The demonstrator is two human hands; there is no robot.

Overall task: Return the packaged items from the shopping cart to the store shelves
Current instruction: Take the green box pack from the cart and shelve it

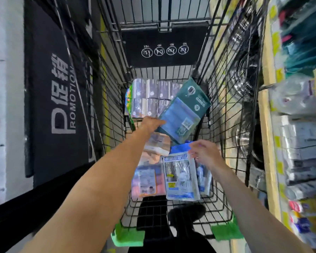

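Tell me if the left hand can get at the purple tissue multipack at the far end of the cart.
Probably not right now: the left hand already grips the teal package, which hangs tilted in front of the purple tissue multipack.

A black floor mat (49,99) beside the cart is showing "PROMOTION" in pale letters. A teal flat package (184,110) is bearing a circled "6".

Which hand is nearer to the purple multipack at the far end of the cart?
Left. The left hand sits just below the purple multipack, holding a teal package; the right hand is farther back.
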